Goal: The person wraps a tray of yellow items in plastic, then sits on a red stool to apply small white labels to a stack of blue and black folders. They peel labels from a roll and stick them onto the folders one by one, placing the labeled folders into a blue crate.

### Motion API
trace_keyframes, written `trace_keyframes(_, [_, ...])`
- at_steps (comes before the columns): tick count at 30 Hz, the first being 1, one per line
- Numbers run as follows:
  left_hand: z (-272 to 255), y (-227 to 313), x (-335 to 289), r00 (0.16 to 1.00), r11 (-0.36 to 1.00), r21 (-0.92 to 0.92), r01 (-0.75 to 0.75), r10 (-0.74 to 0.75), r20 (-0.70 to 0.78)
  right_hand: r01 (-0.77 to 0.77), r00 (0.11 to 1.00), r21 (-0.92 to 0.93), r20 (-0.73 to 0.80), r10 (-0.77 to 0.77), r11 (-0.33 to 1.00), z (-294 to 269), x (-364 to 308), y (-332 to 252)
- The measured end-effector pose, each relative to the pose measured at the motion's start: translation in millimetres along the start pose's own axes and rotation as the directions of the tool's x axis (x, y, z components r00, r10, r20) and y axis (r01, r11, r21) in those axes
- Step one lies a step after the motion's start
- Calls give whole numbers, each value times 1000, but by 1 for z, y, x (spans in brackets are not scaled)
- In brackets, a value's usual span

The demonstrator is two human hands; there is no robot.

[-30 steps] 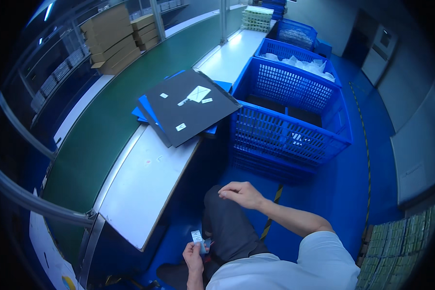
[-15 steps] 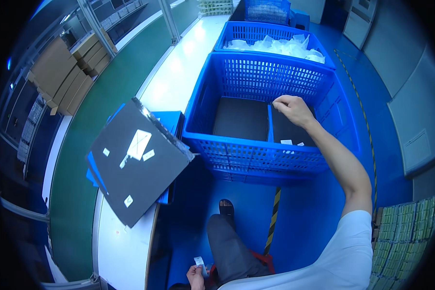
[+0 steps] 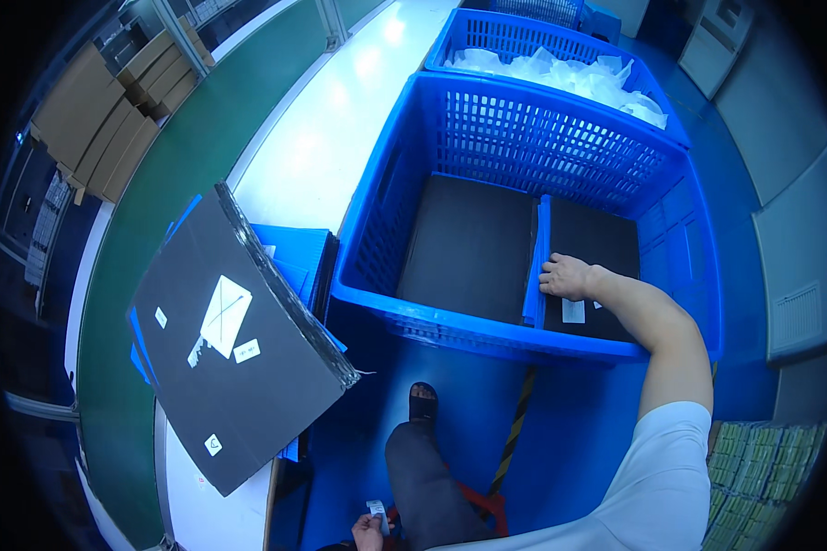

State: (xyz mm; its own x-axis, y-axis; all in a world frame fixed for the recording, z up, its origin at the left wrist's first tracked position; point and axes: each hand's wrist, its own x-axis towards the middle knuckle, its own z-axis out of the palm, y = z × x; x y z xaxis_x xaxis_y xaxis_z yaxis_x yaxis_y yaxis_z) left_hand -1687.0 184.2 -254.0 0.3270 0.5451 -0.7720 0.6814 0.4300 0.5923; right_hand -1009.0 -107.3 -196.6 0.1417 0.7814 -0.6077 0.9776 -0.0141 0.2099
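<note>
Down at the lower edge, beside my knee, my left hand (image 3: 368, 533) pinches a small white label (image 3: 378, 516) with dark print. My right hand (image 3: 565, 277) reaches into a large blue plastic crate (image 3: 560, 342). Its fingers are curled at the edge of an upright blue sheet (image 3: 538, 262), and whatever they grip is hidden. That blue sheet stands between two dark boards: a left black board (image 3: 473, 248) and a right black board (image 3: 602, 237). White labels (image 3: 572, 311) lie on the right one, partly under my wrist.
On the white bench (image 3: 317, 147) at left, a black board with stickers (image 3: 239, 386) lies askew over blue sheets (image 3: 294, 253). Beyond is a green conveyor belt (image 3: 188, 156) with cardboard boxes (image 3: 96, 133). A second crate (image 3: 464, 41) behind holds white crumpled wrapping (image 3: 579, 81). Green-and-white bundles (image 3: 763, 477) stand lower right.
My right hand has come down from above the crate to the blue sheet's edge. The view has shifted, so the crate looks nearer. My left hand still holds the label.
</note>
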Motion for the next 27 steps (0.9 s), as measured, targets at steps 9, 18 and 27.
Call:
trace_keyframes(9, [0, 3, 14, 999, 998, 50, -32, 32, 1, -45, 999, -20, -9, 45, 999, -5, 1, -2])
trace_keyframes(18, [1, -11, 27, 999, 1000, 22, 16, -16, 31, -62, 998, 14, 13, 62, 998, -9, -6, 7])
trace_keyframes(27, [-8, 17, 12, 996, 998, 6, -68, 67, 50, -156, 951, -188, 238, 199, 970, -51, -59, 10])
